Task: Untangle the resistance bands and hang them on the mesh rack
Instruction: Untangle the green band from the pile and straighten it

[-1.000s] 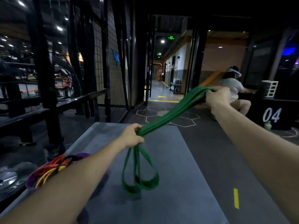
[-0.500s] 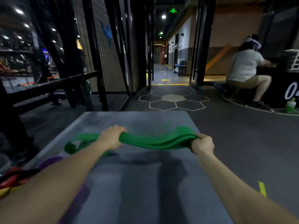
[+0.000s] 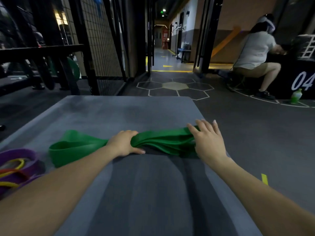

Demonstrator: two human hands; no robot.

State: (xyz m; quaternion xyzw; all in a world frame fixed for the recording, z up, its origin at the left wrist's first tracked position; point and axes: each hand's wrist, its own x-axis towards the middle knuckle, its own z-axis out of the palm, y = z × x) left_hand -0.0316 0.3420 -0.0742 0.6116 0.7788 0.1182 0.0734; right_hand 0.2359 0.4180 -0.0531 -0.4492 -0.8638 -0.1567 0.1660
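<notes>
While our left hand [image 3: 125, 143] grips the bunched middle of the green resistance band [image 3: 160, 142] at frame center, our right hand [image 3: 207, 140] lies flat with fingers spread on the band's right end. Band lies across the grey mat [image 3: 136, 193]; its open loop sits left of center. Purple, yellow and red bands [image 3: 15, 167] piled at lower left edge of the mat. Mesh rack [image 3: 100, 40] stands upper left. Seated person [image 3: 254, 53] upper right, green bottle [image 3: 296, 96] near them.

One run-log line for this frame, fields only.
stage: untangling | left hand: grips green band | right hand: open, on band | band: on grey mat | hung: not yet
</notes>
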